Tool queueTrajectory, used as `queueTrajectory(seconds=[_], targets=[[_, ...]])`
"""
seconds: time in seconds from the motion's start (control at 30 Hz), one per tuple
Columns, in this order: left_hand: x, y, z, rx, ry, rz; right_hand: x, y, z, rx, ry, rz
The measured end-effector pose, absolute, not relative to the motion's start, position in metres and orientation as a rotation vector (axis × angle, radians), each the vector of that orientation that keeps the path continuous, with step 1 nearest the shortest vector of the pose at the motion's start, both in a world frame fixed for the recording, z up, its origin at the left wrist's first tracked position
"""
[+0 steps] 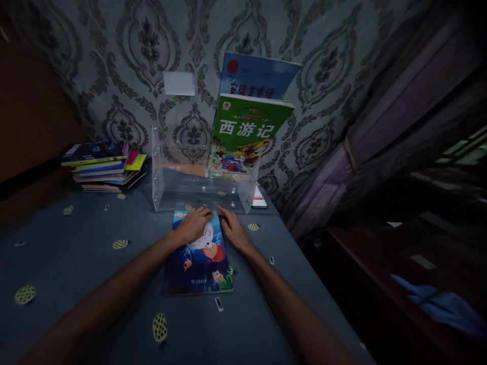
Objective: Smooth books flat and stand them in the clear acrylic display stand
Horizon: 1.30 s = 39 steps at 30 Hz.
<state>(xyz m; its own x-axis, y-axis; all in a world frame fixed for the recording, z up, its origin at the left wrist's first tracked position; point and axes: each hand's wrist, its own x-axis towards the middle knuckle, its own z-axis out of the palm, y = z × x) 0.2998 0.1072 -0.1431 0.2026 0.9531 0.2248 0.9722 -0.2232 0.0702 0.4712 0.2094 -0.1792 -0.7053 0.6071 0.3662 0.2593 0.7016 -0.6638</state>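
Observation:
A blue picture book [198, 266] lies flat on the blue-grey cloth in front of me. My left hand [194, 225] rests on the book's top left part, fingers curled down over its far edge. My right hand [234, 228] lies flat on the top right corner, fingers stretched toward the stand. Just beyond the hands stands a clear acrylic book stand [178, 172]. A green book [245, 134] stands upright in its right side, with a blue book [256, 76] upright behind it.
A stack of several books [104, 165] lies at the back left on the cloth [76, 253]. Patterned wallpaper [122, 61] rises behind the stand. The surface ends at the right, beside a purple curtain [380, 132] and dark furniture [399, 253].

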Motion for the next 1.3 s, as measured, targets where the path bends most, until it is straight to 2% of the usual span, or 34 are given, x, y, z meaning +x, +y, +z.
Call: queueTrajectory(seconds=[0.77, 1.13, 1.3], targets=[[0.305, 0.106, -0.147, -2.467, -1.801, -0.367, 0.468, 0.209, -0.183, -0.624, -2.351, 0.760], [0.351, 0.014, -0.133, -2.899, -1.372, -0.523, 0.467, 0.204, -0.178, -0.669, -2.399, 0.683], [0.363, -0.010, -0.136, -2.939, -1.354, -0.557, 0.468, 0.203, -0.177, -0.675, -2.432, 0.652]])
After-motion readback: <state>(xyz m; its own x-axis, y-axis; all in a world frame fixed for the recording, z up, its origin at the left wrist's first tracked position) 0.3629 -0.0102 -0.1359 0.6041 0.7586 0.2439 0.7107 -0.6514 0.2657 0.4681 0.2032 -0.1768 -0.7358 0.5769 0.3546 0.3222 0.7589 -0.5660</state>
